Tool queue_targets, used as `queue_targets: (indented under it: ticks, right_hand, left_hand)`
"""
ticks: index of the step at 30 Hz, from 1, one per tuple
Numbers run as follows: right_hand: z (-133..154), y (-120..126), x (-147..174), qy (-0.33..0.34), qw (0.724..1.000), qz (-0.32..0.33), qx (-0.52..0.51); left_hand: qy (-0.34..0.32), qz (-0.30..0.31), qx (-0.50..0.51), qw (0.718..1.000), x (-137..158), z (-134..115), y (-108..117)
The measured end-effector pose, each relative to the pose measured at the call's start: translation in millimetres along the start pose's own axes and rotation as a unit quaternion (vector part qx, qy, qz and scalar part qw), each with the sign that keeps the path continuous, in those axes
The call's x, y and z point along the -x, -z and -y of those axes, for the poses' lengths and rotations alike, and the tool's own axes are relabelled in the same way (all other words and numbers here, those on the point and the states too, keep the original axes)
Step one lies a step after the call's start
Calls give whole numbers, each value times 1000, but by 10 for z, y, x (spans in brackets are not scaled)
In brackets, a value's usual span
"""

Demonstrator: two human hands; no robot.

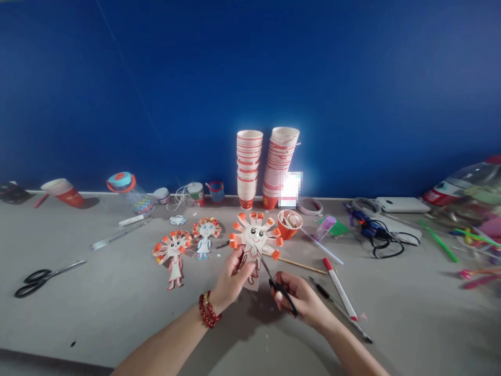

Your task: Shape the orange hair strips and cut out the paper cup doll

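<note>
My left hand (234, 279) pinches a paper doll (255, 238) by its body, thumb across the front. The doll has a smiling drawn face, curled orange-and-white strips around the head and a dress drawn in red on white paper. In my right hand (299, 297) is a pair of black-handled scissors (282, 293), fingers in the loops. Their blades point up and left, against the paper at the doll's neck and right side. Left of my hands lie two finished-looking paper dolls, one with a red-outlined dress (176, 268) and one in blue (204, 245).
Behind the dolls stand two tall stacks of paper cups (247, 169) and a cup of paper scraps (289, 230). A red marker (340, 290) and a black pen (332, 300) lie to the right. Other scissors (39, 280) rest far left. A cable (381, 237) lies at right.
</note>
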State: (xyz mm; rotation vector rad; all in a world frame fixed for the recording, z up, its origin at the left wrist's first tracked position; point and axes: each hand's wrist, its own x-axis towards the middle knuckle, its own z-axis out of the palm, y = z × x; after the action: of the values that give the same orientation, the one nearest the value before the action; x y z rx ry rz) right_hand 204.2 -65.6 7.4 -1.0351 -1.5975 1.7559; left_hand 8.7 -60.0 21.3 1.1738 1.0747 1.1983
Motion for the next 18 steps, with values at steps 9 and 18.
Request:
queue_targets:
  ticks: [9,18]
  right_hand:
    - [-27,25,-7,17,999,-15,35]
    - [-110,43,-12,19,997,-27,71]
  left_hand:
    - [-1,33,-40,999,22,-62,-3]
    - [5,35,-27,999,17,-78,-2]
